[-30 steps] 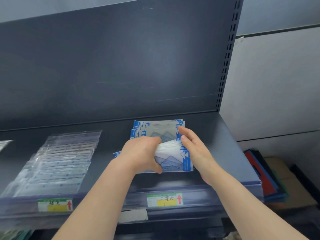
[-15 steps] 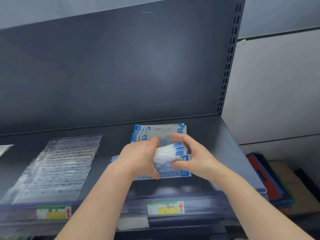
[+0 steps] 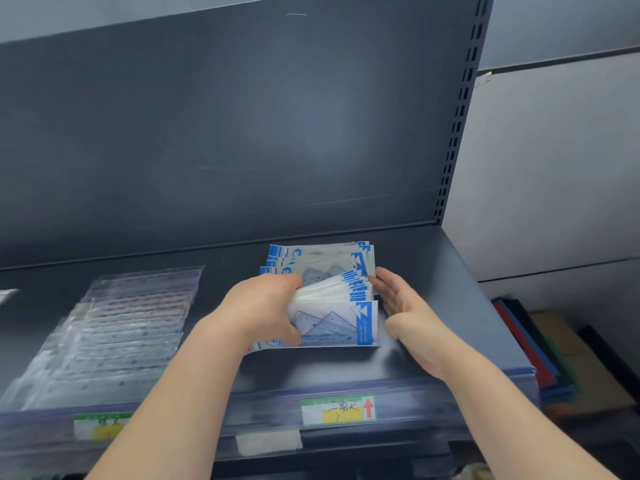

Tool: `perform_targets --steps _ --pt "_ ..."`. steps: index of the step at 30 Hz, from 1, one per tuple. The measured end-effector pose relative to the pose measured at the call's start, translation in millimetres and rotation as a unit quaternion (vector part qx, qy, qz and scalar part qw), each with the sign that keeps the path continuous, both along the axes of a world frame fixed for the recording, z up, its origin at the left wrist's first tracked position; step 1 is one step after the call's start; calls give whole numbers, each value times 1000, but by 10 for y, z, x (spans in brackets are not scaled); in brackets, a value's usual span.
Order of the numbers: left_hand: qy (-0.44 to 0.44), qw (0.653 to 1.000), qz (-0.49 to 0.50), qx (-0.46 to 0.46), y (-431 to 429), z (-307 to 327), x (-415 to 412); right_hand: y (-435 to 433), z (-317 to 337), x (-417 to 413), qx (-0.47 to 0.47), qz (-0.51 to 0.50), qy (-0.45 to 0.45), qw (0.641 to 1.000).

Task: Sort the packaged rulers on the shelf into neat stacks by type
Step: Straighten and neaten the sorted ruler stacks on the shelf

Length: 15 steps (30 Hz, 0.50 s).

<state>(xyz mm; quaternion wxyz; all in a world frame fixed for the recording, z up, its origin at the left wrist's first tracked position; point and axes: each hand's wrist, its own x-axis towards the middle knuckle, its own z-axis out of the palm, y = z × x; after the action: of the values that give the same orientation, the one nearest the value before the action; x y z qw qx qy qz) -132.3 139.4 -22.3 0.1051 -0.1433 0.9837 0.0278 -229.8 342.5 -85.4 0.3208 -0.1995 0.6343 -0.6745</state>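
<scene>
Since the frame half a second ago, the right hand has let go of the bundle's right edge and its fingers have straightened; the left hand keeps its grip. Far left, a sliver of another packet [image 3: 7,294] shows at the frame edge. Next comes a stack of clear-sleeved straight rulers [image 3: 114,327], fanned front to back on the shelf [image 3: 450,306], with a green and yellow label [image 3: 102,424] on the rail below it. At centre, the left hand [image 3: 263,306] grasps a fanned bundle of blue-and-white triangle ruler packets [image 3: 332,317], fingers curled over its left end and thumb under the front packet. The bundle sits at mid-shelf, near the front; whether its lowest packet rests on the surface cannot be told. Directly behind it, a second stack of like packets [image 3: 322,258] lies flat toward the back panel [image 3: 242,133]. A label with a red arrow [image 3: 337,408] is on the rail in front. The right hand [image 3: 405,306] is released, palm facing the bundle's right edge, fingertips just beside it; contact cannot be confirmed. Far right, beyond the slotted upright [image 3: 460,109], coloured folders [image 3: 526,348] lie lower down.
</scene>
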Motion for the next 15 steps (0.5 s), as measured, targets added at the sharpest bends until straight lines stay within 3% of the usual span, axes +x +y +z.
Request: perform_targets --steps 3,6,10,13,15 --pt "1 1000 -13 2 54 -6 -20 -58 38 96 -70 -62 -103 990" --pt "1 1000 -27 -5 89 4 -48 -124 136 182 -102 -55 -174 978" --pt "-5 999 -30 -9 121 9 -73 -158 133 149 -111 -179 -168 963" --pt "-6 999 -40 -11 190 -5 -115 -167 145 164 -101 -163 -189 963" --pt "4 999 -36 -6 188 -12 -145 -148 132 115 -71 -216 -185 956"
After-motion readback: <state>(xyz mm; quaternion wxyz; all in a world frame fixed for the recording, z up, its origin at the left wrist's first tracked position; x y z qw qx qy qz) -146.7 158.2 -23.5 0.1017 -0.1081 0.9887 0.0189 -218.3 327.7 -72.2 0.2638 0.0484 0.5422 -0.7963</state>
